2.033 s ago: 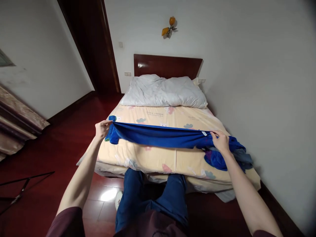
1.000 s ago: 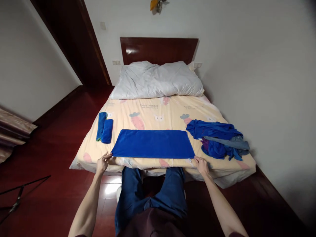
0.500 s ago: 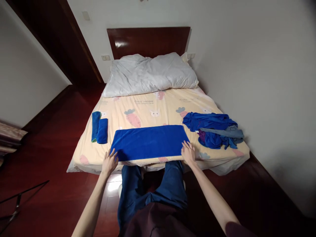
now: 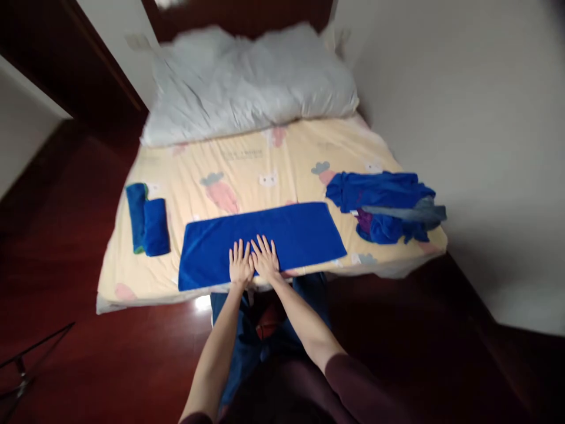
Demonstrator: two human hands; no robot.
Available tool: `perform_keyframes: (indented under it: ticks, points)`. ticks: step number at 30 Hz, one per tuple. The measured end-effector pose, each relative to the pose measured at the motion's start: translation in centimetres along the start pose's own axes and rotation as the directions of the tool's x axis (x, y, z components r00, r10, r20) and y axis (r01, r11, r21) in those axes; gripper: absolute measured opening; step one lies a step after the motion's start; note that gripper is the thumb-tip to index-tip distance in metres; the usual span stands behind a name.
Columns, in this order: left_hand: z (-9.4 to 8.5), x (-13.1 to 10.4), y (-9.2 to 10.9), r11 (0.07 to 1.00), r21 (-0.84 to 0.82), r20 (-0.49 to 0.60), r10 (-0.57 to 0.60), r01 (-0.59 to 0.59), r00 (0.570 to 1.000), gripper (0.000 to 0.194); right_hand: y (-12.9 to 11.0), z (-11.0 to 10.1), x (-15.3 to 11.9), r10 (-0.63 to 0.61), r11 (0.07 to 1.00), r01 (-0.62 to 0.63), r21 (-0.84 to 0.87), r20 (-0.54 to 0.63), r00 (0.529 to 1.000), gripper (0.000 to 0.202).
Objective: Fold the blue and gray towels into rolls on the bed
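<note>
A blue towel (image 4: 304, 232) lies spread flat along the near edge of the bed, its long side toward me. My left hand (image 4: 241, 265) rests palm down on the towel near its front middle, fingers stretched out. Right beside it, my right hand (image 4: 265, 258) lies flat on the same cloth with its fingers spread. The two hands nearly touch at the thumbs, and neither grips anything.
Two rolled towels, one blue-green (image 4: 136, 215) and one blue (image 4: 156, 227), lie at the bed's left. A heap of blue, grey and purple cloths (image 4: 388, 206) sits at the right. A white quilt (image 4: 256, 88) covers the head of the patterned bed sheet (image 4: 185, 171).
Both hands have moved inward from the towel's two front corners to its middle and now lie flat side by side. My view has tilted down and moved closer.
</note>
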State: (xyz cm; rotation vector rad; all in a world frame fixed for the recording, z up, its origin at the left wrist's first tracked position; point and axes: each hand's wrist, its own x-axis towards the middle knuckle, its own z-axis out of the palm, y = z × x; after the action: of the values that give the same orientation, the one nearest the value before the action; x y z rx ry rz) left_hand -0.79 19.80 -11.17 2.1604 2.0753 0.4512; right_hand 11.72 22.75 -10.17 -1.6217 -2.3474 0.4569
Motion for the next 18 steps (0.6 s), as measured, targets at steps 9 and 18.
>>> perform_keyframes:
  ticks: [9, 18]
  points:
    - [-0.3, 0.5, 0.1, 0.998, -0.069, -0.009, 0.009, -0.009, 1.000, 0.056, 0.3, -0.2, 0.4, -0.008, 0.999, 0.008, -0.052, 0.000, 1.000, 0.056]
    - [-5.1, -2.6, -9.3, 0.969, 0.043, -0.064, -0.242, 0.244, 0.968, 0.062, 13.5, -5.3, -1.3, 0.190, 0.971, -0.194, -0.138, -0.038, 0.981, 0.062]
